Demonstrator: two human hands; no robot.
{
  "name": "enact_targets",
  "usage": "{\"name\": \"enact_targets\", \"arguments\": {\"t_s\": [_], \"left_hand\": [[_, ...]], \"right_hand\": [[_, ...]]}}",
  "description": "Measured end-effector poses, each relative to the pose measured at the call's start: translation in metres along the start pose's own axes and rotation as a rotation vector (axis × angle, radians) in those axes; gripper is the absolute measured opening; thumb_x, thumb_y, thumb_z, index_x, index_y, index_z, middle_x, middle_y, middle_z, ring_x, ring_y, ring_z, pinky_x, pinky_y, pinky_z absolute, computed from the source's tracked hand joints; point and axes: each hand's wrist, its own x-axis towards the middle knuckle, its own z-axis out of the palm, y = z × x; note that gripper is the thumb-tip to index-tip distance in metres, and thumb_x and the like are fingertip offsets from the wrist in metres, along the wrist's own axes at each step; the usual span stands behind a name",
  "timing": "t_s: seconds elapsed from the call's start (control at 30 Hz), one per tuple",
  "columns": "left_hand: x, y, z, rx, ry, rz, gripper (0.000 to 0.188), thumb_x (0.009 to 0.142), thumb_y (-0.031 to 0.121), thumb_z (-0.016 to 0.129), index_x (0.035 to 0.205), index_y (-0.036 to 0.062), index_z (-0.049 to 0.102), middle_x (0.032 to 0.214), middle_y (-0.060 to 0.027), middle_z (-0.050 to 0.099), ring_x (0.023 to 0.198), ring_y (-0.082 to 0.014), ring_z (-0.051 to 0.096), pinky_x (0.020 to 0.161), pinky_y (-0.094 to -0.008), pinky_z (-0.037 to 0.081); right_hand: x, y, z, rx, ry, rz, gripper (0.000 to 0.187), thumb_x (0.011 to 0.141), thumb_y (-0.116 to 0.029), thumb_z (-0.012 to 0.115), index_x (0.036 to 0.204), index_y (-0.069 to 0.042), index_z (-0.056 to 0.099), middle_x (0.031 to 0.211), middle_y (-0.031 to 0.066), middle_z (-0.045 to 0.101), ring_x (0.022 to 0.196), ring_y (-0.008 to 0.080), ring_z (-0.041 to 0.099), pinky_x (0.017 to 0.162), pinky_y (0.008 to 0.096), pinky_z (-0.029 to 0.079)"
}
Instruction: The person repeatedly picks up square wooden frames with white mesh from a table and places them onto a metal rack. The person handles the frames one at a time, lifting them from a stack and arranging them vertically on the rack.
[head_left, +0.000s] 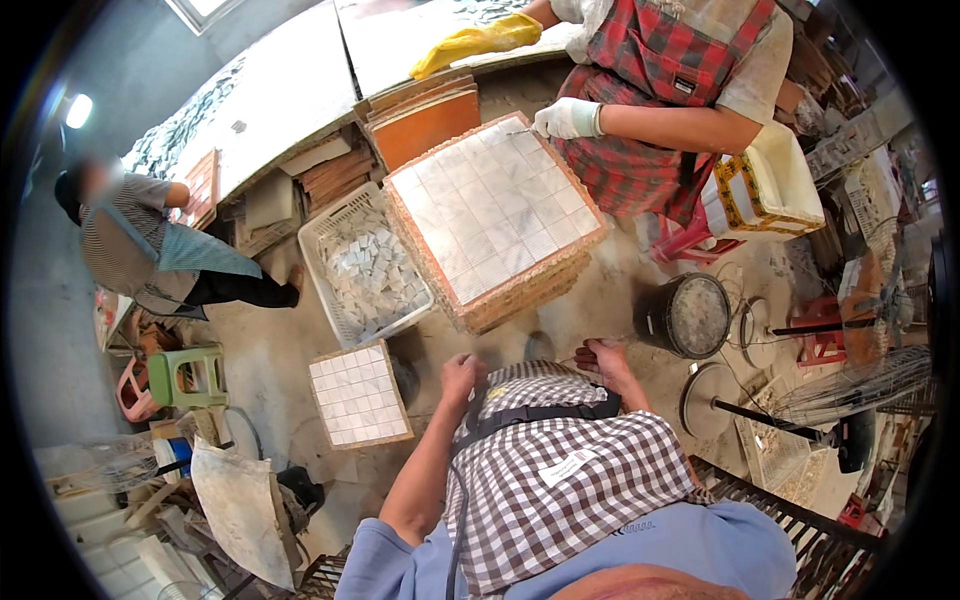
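My left hand point(460, 379) is closed at the left edge of my checked apron point(560, 455); whether it grips the cloth is hidden. On the right, my right hand point(607, 364) rests by the apron's other edge, fingers stretched out and apart. Beyond my knees is a stack of boards topped by a sheet of white marble-look tiles point(495, 205) in an orange frame. A smaller tiled board point(360, 395) lies to the left of my left hand. Across the stack, a co-worker's white-gloved hand point(567, 118) touches the tile sheet's far corner.
A white basket of loose tile pieces point(318, 240) stands left of the stack. A black bucket point(690, 315) and a round-based stand point(708, 402) are on the right. At far left, another person point(150, 235) works at a long table point(290, 90) near a green stool point(187, 375).
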Motion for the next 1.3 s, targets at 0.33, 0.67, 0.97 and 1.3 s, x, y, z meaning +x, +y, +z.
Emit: {"name": "enact_targets", "arguments": {"t_s": [0.33, 0.67, 0.97, 1.3], "left_hand": [[0.009, 0.013, 0.005, 0.034, -0.007, 0.002, 0.026, 0.088, 0.019, 0.053, 0.097, -0.0029, 0.064, 0.076, -0.0073, 0.063, 0.062, -0.0147, 0.058, 0.054, -0.0282, 0.047], [0.026, 0.015, 0.01, 0.015, -0.063, 0.03, 0.025, 0.089, 0.015, 0.051, 0.098, -0.0047, 0.063, 0.077, -0.01, 0.064, 0.063, -0.0153, 0.06, 0.055, -0.0284, 0.049], [0.039, 0.004, 0.003, 0.043, -0.118, 0.033, 0.023, 0.09, 0.016, 0.054, 0.094, -0.0055, 0.061, 0.081, -0.0122, 0.065, 0.065, -0.0196, 0.064, 0.058, -0.0306, 0.052], [0.024, 0.018, 0.007, 0.08, -0.117, 0.039, 0.03, 0.09, 0.018, 0.053, 0.105, -0.0069, 0.059, 0.088, -0.0164, 0.065, 0.072, -0.0228, 0.065, 0.062, -0.0323, 0.053]], "right_hand": [[-0.005, 0.018, -0.003, 0.052, 0.019, 0.0, 0.025, 0.094, -0.018, 0.048, 0.107, 0.003, 0.053, 0.101, 0.0187, 0.063, 0.087, 0.0305, 0.065, 0.076, 0.0412, 0.056], [-0.003, 0.005, -0.002, 0.093, 0.031, -0.031, 0.028, 0.093, -0.017, 0.05, 0.111, 0.004, 0.051, 0.098, 0.0189, 0.064, 0.087, 0.0301, 0.066, 0.076, 0.0401, 0.056], [-0.006, 0.006, -0.005, 0.086, 0.055, 0.012, 0.032, 0.093, -0.018, 0.052, 0.114, 0.006, 0.05, 0.099, 0.0217, 0.063, 0.086, 0.0322, 0.065, 0.075, 0.0398, 0.056], [-0.008, 0.005, -0.007, 0.098, 0.072, -0.004, 0.03, 0.092, -0.019, 0.053, 0.111, 0.004, 0.052, 0.097, 0.0194, 0.064, 0.082, 0.0287, 0.066, 0.072, 0.0392, 0.056]]}}
